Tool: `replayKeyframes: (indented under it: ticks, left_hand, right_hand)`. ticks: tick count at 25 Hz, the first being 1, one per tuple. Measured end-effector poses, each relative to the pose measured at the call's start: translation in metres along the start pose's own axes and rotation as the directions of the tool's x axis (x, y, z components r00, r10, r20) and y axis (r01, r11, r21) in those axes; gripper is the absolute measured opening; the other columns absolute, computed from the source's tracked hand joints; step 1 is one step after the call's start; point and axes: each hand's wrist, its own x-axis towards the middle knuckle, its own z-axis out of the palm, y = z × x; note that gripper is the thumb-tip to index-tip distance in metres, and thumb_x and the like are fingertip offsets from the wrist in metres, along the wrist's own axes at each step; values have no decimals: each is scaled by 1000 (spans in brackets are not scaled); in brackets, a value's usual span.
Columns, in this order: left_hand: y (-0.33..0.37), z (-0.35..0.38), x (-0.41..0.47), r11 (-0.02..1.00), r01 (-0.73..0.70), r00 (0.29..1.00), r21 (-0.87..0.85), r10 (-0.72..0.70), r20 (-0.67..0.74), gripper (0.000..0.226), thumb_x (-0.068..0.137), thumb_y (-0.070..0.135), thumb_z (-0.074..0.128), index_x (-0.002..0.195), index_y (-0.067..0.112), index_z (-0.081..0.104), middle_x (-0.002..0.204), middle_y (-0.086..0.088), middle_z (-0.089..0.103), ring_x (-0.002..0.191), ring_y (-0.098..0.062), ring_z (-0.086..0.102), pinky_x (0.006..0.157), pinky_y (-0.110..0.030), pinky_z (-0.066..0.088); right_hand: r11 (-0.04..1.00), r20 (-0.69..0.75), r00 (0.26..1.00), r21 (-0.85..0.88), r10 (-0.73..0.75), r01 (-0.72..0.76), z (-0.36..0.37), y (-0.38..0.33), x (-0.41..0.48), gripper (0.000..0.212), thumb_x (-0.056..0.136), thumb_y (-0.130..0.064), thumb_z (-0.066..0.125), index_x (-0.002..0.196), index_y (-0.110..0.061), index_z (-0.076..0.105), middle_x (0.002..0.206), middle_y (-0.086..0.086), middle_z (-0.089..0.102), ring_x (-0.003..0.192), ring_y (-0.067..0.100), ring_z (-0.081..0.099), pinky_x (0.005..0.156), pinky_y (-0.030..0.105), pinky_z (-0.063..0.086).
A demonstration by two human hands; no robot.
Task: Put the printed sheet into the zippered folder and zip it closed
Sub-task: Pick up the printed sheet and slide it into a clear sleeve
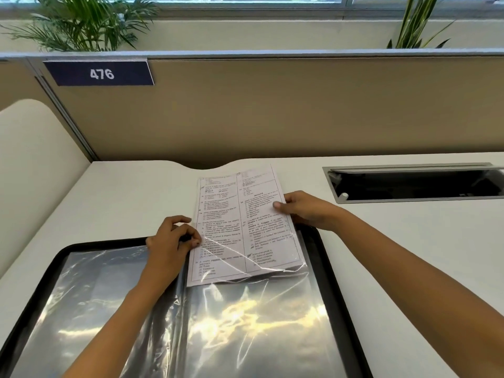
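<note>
A black zippered folder (336, 282) lies open flat on the white desk, showing glossy clear plastic sleeves (253, 323) inside. A printed sheet (240, 214) with two columns of text is partway into the right-hand sleeve; its lower part sits under the plastic and its upper half sticks out past the folder's far edge. My right hand (305, 208) grips the sheet's right edge, thumb on top. My left hand (171, 241) pinches the sleeve's top edge at the sheet's left side.
A cubicle partition with a "476" label (101, 73) rises behind the desk. An open cable hatch (414, 184) is recessed in the desk at the right. A cream side panel (35, 170) stands on the left. Plants sit beyond the partition.
</note>
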Motion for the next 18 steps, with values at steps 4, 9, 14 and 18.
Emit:
replayKeyframes:
  ticks: [4, 9, 14, 18]
  left_hand:
    - [2, 3, -1, 998, -22, 1000, 66, 22, 1, 17, 81, 14, 71, 78, 29, 64, 105, 6, 57, 96, -16, 57, 88, -50, 40]
    - [5, 7, -2, 982, 28, 1000, 185, -26, -14, 8, 87, 35, 61, 80, 38, 59, 96, 14, 53, 100, -12, 41, 68, -30, 10]
    - [6, 12, 1, 979, 59, 998, 195, -59, -5, 5, 88, 37, 59, 83, 36, 58, 98, 14, 52, 103, -12, 36, 66, -30, 8]
    - [15, 19, 2, 976, 26, 999, 215, -35, 39, 9, 89, 41, 56, 87, 34, 61, 96, 14, 54, 105, -15, 36, 69, -31, 10]
  right_hand:
    - [995, -243, 967, 73, 77, -61, 9, -1, 19, 26, 98, -21, 49, 114, -4, 60, 115, 11, 68, 99, 23, 66, 83, 35, 54]
    - [988, -340, 938, 151, 73, -22, 11, 3, 21, 23, 94, -4, 49, 116, -6, 56, 113, 14, 67, 95, 26, 67, 76, 36, 57]
    - [997, -61, 997, 61, 42, -38, -9, 7, 0, 27, 89, 5, 57, 115, -1, 59, 114, 14, 68, 103, 26, 67, 85, 31, 57]
    - [998, 42, 997, 21, 65, -66, -16, 3, 0, 29, 92, -9, 59, 121, -4, 59, 117, 9, 69, 104, 21, 67, 87, 30, 56]
